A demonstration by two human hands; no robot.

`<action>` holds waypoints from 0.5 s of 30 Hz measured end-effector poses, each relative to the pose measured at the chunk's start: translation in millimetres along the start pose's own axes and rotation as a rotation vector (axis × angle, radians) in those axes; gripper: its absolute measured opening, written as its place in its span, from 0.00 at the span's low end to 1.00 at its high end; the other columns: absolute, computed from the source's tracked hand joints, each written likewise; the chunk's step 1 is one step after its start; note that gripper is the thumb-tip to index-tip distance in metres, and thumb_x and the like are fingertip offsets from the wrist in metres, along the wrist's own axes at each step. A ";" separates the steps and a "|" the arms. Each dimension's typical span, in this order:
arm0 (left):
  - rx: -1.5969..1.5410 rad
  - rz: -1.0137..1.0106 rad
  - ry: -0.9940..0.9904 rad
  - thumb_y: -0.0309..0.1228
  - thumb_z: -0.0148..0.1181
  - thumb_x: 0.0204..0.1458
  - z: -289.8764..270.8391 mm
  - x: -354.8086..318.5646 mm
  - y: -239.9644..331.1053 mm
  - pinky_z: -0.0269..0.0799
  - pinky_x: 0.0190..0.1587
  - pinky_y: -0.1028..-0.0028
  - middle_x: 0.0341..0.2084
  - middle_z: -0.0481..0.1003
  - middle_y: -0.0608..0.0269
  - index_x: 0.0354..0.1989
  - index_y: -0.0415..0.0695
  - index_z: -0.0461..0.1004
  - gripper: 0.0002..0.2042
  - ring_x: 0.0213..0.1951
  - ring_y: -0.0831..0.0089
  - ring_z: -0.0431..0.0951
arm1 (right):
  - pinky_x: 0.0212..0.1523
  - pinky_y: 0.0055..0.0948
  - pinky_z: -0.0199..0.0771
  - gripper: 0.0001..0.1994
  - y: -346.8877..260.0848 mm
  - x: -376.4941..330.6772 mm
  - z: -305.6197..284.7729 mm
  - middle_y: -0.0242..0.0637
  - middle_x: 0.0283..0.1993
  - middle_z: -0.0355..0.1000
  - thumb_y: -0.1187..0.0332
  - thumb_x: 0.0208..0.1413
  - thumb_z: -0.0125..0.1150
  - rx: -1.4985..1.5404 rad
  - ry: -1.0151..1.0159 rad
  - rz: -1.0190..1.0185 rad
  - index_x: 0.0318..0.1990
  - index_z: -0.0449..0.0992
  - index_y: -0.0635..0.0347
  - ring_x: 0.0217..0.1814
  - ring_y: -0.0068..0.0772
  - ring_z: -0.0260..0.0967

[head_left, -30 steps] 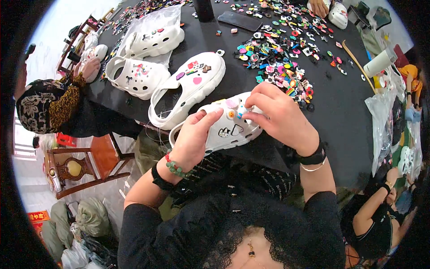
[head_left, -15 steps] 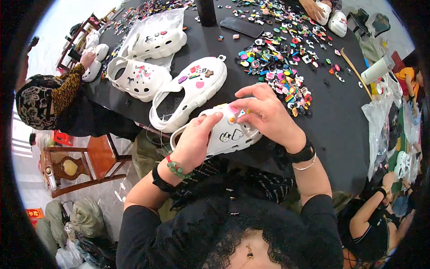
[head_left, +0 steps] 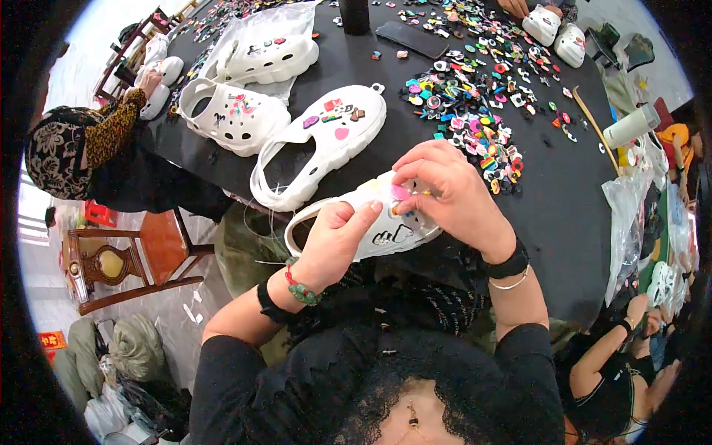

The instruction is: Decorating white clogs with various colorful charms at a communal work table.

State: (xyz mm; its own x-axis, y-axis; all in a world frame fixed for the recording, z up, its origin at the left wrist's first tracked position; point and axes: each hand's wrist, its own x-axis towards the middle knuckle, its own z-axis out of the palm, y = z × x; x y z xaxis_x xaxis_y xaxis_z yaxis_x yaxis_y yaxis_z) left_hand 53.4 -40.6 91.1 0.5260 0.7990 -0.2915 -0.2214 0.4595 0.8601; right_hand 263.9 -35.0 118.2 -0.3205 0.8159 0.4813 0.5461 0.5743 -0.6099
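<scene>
A white clog (head_left: 348, 197) lies tilted at the table's near edge, its heel strap toward the left. My left hand (head_left: 335, 243) grips its side, with the thumb on top. Over the toe, my right hand (head_left: 451, 194) has thumb and fingertips pinched on a small shoe charm, mostly hidden by the fingers. Next to those fingertips a pink charm (head_left: 400, 192) shows on the clog. Lower on the toe is a black-outlined heart charm (head_left: 403, 233). Just beyond lies another white clog (head_left: 362, 104) bearing several colourful charms.
Further left are two more decorated white clogs (head_left: 256, 133), one on clear plastic. Loose charms (head_left: 475, 111) spread over the black table (head_left: 549, 245). A dark phone (head_left: 412, 38), a pale green bottle (head_left: 630, 126) and plastic bags (head_left: 623, 222) lie around. Other people handle white clogs at the left and far right.
My right fingers have come down closer onto the clog's toe and pressed together there. My left thumb has shifted slightly right along the clog. The whole view has moved a little.
</scene>
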 end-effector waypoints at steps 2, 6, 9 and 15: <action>0.022 0.009 -0.007 0.30 0.50 0.64 -2.8 -1.0 -2.4 0.77 0.48 0.71 0.45 0.78 0.58 0.54 0.35 0.71 0.15 0.44 0.72 0.80 | 0.49 0.34 0.70 0.13 -1.1 -1.3 3.4 0.33 0.40 0.75 0.74 0.38 0.71 -0.007 0.008 0.007 0.34 0.78 0.59 0.46 0.39 0.70; 0.103 0.017 -0.018 0.31 0.51 0.63 -5.4 -0.5 -3.1 0.77 0.46 0.73 0.44 0.78 0.60 0.53 0.34 0.71 0.15 0.42 0.74 0.80 | 0.42 0.36 0.66 0.07 3.8 -4.3 14.0 0.36 0.34 0.73 0.73 0.44 0.67 -0.015 0.110 -0.032 0.30 0.75 0.59 0.42 0.39 0.71; 0.150 0.027 -0.011 0.31 0.51 0.64 -3.5 -1.1 -2.4 0.77 0.45 0.74 0.42 0.79 0.61 0.52 0.34 0.72 0.15 0.40 0.76 0.80 | 0.40 0.35 0.66 0.05 1.1 -2.2 18.9 0.35 0.32 0.73 0.74 0.46 0.65 -0.066 0.141 -0.051 0.28 0.73 0.59 0.38 0.40 0.71; 0.241 0.065 -0.027 0.32 0.51 0.64 -6.4 0.7 -10.4 0.76 0.42 0.75 0.39 0.79 0.62 0.49 0.34 0.74 0.14 0.38 0.77 0.80 | 0.34 0.36 0.68 0.03 -0.1 -6.0 21.9 0.38 0.27 0.73 0.78 0.50 0.59 0.031 0.222 0.151 0.28 0.73 0.61 0.30 0.40 0.72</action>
State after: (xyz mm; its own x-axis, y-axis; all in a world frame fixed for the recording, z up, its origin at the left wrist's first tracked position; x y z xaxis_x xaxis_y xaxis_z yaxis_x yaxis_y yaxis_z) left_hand 50.8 -42.4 79.4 0.5391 0.8119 -0.2241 -0.0545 0.2991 0.9527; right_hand 248.8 -38.5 101.5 -0.0581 0.8598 0.5073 0.5496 0.4518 -0.7027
